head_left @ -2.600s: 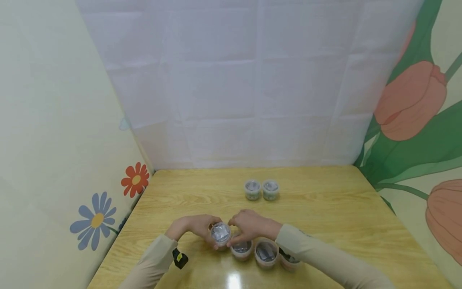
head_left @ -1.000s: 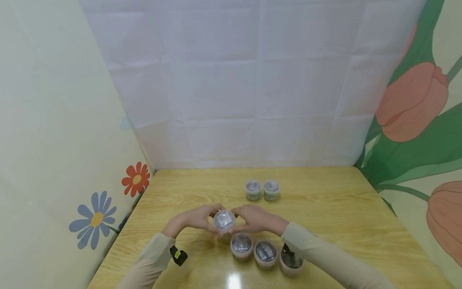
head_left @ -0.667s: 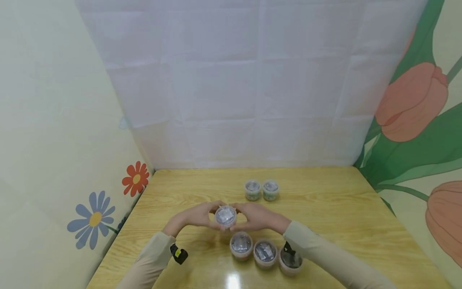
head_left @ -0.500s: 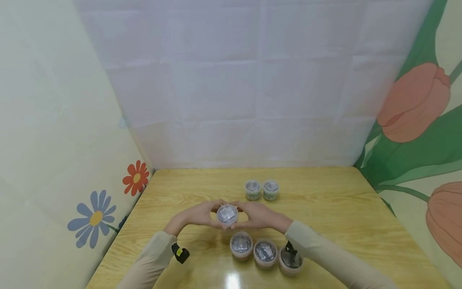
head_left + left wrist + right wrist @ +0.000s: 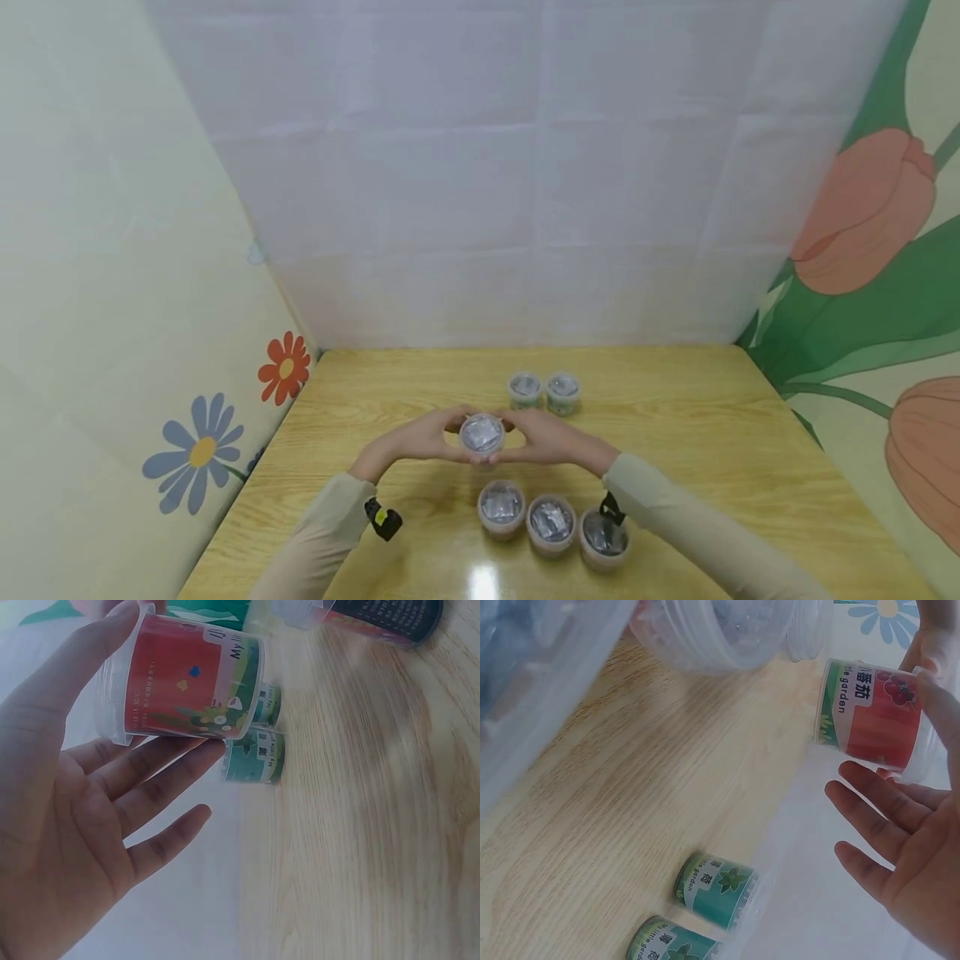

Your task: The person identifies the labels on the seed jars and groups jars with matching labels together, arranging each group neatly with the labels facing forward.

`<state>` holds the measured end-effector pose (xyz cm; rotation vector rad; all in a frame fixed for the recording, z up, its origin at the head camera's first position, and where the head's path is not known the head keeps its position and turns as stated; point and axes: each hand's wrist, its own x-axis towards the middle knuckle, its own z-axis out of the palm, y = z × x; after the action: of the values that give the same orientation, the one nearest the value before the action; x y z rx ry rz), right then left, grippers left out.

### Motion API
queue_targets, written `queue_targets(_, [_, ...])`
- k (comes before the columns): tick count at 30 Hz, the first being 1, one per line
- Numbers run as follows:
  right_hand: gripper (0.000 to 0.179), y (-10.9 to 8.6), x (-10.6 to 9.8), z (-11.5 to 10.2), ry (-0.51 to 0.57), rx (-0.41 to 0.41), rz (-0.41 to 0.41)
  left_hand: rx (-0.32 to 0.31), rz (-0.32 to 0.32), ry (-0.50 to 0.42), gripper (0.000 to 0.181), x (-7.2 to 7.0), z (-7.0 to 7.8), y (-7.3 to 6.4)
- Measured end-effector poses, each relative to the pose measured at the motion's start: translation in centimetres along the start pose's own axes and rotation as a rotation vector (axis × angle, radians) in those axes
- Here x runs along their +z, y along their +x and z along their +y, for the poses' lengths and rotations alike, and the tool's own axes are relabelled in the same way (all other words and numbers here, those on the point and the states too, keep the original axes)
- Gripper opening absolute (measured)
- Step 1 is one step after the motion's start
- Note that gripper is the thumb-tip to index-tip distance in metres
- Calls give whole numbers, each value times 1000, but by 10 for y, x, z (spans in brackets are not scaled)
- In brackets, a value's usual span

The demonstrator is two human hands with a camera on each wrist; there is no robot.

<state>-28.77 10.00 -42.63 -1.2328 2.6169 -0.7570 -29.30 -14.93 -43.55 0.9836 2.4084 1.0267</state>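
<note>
L hand (image 5: pixel 431 435) & R hand (image 5: pixel 546 437) both pinch the red cup (image 5: pixel 482 434) btwn them, thumbs on the near side, other fingers part spread & loose, esp. lower ones in the wrist views. Cup's held up off the table (image 5: pixel 420 533), lid up. 2 green cups (image 5: pixel 562 395) stand just beyond R hand, its knuckles hiding the base of one. 3 more cups (image 5: pixel 552 525) nearer the person than the hands; R wrist strap (image 5: pixel 612 507) covers part of one. R wrist view: near cups cut off & blurry, small print unreadable
</note>
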Motion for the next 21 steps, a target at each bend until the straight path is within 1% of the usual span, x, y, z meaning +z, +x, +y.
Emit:
queue_targets(4, [71, -3, -3, 3, 55, -6, 6, 1, 10, -3, 65, 1, 1, 3])
queue_targets(8, [70, -6, -5, 6, 104, -14, 12, 34, 15, -23, 65, 3, 2, 6])
queue_targets(11, [70, -8, -6, 9, 111, -9, 18, 58, 24, -40, 64, 6, 3, 8])
queue_targets(16, [69, -13, -8, 11, 98, 17, 36, 78, 72, -44, 65, 12, 4, 13])
queue_targets(21, [67, -17, -12, 11, 112, 38, 70, 68, 129, -53, 74, 19, 6, 18])
